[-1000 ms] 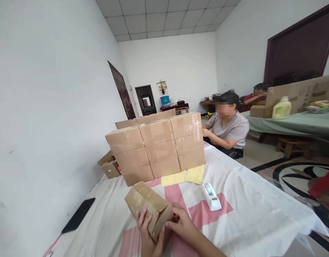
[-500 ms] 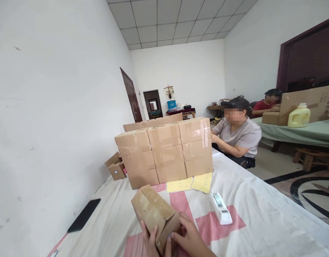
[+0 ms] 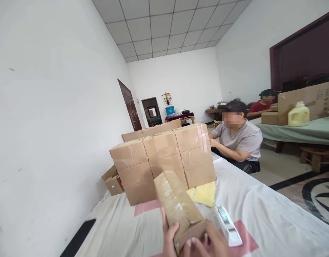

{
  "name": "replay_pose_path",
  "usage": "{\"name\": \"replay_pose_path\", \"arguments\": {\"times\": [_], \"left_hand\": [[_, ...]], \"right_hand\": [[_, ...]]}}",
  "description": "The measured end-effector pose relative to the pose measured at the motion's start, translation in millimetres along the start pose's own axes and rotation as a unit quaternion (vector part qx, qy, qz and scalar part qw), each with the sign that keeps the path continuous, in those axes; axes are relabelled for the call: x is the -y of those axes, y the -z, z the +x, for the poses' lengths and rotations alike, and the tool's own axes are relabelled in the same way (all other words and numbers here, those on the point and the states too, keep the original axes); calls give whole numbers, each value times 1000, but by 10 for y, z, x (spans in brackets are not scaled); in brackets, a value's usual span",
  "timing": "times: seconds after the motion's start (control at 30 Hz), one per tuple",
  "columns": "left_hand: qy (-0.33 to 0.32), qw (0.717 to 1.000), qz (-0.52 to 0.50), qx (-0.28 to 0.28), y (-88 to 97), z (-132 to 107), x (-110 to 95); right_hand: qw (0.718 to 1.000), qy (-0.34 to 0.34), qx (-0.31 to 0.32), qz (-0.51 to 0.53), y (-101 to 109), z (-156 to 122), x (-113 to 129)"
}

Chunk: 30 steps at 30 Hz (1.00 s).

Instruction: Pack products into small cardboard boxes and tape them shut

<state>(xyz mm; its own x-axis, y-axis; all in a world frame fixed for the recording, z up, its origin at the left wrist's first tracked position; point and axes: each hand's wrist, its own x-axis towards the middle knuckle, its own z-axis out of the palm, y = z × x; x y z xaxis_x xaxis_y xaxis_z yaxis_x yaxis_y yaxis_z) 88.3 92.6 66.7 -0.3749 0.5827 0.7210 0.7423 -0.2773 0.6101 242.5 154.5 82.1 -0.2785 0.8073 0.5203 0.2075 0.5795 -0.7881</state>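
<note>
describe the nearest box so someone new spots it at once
Find the wall of stacked boxes on the white-and-pink cloth. Just in front, nearest the camera, is a single brown box. Unlike the stacked ones, it is slanted, held between the left hand and right hand.

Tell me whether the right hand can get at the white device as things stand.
Likely yes: the white device lies close beside the right hand, nothing visible between them, though that hand would first have to leave the held box.
</note>
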Motion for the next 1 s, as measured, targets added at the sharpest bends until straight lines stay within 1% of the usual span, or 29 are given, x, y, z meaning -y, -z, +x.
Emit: {"name": "replay_pose_path", "arguments": {"times": [0.07, 0.13, 0.2, 0.27, 0.3, 0.37, 0.43, 0.47, 0.5, 0.57, 0.6, 0.67, 0.73, 0.83, 0.9, 0.93, 0.97, 1.0], "left_hand": [[15, 995, -59, 85, -303, 267, -257], [14, 981, -115, 155, -661, 583, -570], [-12, 964, -163, 209, -1060, 914, -867], [-44, 940, -201, 272, -1486, 1207, -1059], [-55, 928, -208, 303, -1700, 1322, -1096], [-66, 910, -191, 363, -2100, 1465, -1050], [-63, 901, -147, 404, -2411, 1492, -886], [-59, 900, -116, 415, -2520, 1471, -787], [-54, 902, -79, 420, -2598, 1435, -691], [-47, 907, 7, 419, -2682, 1355, -543], [-46, 905, 49, 419, -2705, 1326, -501], [-55, 901, 112, 415, -2762, 1320, -485], [-57, 902, 146, 403, -2874, 1399, -550], [-5, 901, 183, 393, -3102, 1638, -747], [25, 896, 188, 402, -3180, 1800, -874], [27, 894, 177, 410, -3165, 1855, -908], [19, 896, 155, 416, -3105, 1878, -907], [4, 900, 124, 417, -2997, 1865, -867]], "right_hand": [[996, 7, -76, -54, 338, 162, -60], [981, 6, -160, -109, 692, 354, -156], [959, -17, -231, -161, 1023, 553, -309], [939, -67, -268, -203, 1295, 724, -531], [933, -100, -269, -220, 1399, 789, -666], [924, -170, -239, -245, 1539, 869, -965], [920, -216, -200, -258, 1590, 890, -1262], [921, -224, -185, -260, 1589, 887, -1394], [923, -221, -178, -260, 1576, 882, -1509], [929, -197, -184, -255, 1531, 880, -1677], [931, -184, -190, -251, 1505, 886, -1734], [937, -171, -197, -233, 1449, 906, -1809], [943, -183, -191, -202, 1393, 916, -1866], [955, -204, -158, -147, 1327, 877, -1953], [963, -199, -139, -121, 1325, 830, -1995], [965, -195, -137, -111, 1342, 811, -2001], [965, -193, -141, -105, 1369, 798, -1993], [964, -194, -151, -102, 1403, 794, -1973]]}}
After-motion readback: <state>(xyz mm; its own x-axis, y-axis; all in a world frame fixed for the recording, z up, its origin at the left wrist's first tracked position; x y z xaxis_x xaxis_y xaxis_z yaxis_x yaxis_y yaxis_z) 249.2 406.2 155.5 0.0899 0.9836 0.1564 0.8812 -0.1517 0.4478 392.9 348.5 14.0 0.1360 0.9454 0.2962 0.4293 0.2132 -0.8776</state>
